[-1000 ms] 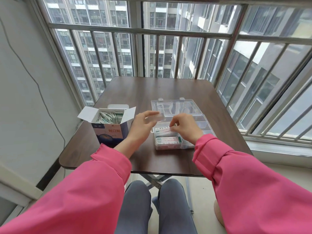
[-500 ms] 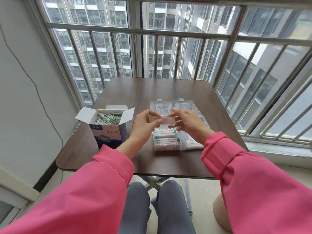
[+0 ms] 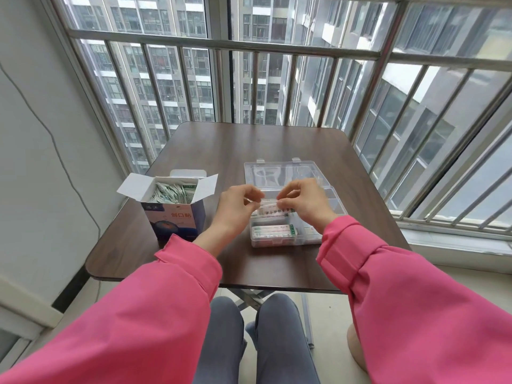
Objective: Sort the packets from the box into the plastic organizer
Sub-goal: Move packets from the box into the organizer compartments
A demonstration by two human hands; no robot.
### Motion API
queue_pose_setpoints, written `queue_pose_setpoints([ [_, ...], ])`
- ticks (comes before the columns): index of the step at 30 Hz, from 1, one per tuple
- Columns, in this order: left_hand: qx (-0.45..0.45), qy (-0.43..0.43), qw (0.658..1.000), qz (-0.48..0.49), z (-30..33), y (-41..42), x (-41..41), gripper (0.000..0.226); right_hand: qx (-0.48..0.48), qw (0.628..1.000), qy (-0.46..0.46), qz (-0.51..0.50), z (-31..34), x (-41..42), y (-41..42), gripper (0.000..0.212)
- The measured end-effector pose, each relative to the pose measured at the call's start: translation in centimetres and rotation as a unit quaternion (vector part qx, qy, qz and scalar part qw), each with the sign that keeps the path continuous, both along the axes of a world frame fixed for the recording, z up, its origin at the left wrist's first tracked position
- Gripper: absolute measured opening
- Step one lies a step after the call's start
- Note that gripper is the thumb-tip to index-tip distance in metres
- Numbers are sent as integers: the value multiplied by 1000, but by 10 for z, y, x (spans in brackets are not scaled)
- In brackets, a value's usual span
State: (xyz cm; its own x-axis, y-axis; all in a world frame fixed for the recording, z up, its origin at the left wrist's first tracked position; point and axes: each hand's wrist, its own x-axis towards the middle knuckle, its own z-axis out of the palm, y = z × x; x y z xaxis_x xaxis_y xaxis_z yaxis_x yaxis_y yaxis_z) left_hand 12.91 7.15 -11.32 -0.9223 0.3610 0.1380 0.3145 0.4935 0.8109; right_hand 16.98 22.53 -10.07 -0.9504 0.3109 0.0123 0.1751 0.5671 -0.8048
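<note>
Both hands pinch one packet [image 3: 268,202] by its ends — left hand [image 3: 238,207] on the left end, right hand [image 3: 304,204] on the right — so its long axis runs side to side, just above the plastic organizer [image 3: 336,202]. The near compartments lie directly below, holding packets already; the box [image 3: 174,218] stands left of the organizer.

One open box [image 3: 171,214] stands at centre left of the frame, its many packets [image 3: 173,193] too tightly stacked to count. One clear plastic organizer [image 3: 332,206] lies at centre. Two hands, the left hand [image 3: 235,209] and the right hand [image 3: 303,202], share one packet [image 3: 268,202]. Perhaps three loaded packet stacks [image 3: 274,231] show in the organizer's near compartments.
</note>
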Motion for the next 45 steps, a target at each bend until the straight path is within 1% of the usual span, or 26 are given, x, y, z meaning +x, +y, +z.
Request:
queue_pose_setpoints([
  [5,-102,44,994,-18,-3,3,-2,18,63,998,6,11,-5,-2,-10,9],
  [7,-153,62,986,-23,-4,3,-3,16,98,995,1,16,-8,-6,-13,10],
  [9,-195,76,978,-23,-4,3,-2,19,138,990,-5,25,-11,-8,-14,12],
  [12,-245,86,966,-7,0,3,-1,23,187,982,-8,36,-15,-9,-15,13],
  [15,-266,81,961,0,1,4,1,24,188,981,-2,45,-14,-8,-15,14],
  [17,-260,75,963,-1,1,3,1,25,176,983,3,53,-10,-5,-15,15],
  [19,-232,74,970,0,0,0,3,26,149,988,27,41,-6,-2,-14,13],
  [23,-111,99,989,-20,7,-5,15,20,50,996,73,-5,3,8,-15,12],
  [25,-47,149,986,-54,17,-9,26,15,31,996,87,-13,11,12,-19,13],
  [27,-16,214,974,-69,29,-17,35,14,32,993,109,-11,20,15,-27,15],
  [29,-15,261,964,-47,36,-34,36,15,44,990,135,-6,30,16,-41,17],
  [31,-25,279,960,-3,41,-55,30,22,73,985,155,8,39,16,-59,19],
  [32,-46,281,959,18,44,-69,24,27,88,983,162,20,42,15,-69,20],
  [33,-90,277,956,32,46,-82,17,33,103,980,164,35,46,14,-79,21],
  [34,-152,263,952,36,48,-96,10,42,120,978,163,51,49,13,-89,21],
  [36,-278,211,937,13,52,-121,-4,65,151,974,154,76,53,7,-107,22],
  [37,-321,184,929,-3,54,-131,-11,77,166,971,147,87,55,3,-115,22],
  [39,-381,144,913,-34,58,-144,-25,96,201,965,135,103,55,-8,-128,22],
  [40,-403,132,904,-49,59,-147,-32,100,218,962,127,108,54,-13,-132,22],
  [42,-423,128,894,-75,61,-146,-39,99,257,954,101,113,53,-20,-139,21],
  [45,-416,185,887,-80,59,-146,-39,78,333,935,72,98,51,-26,-147,19],
])
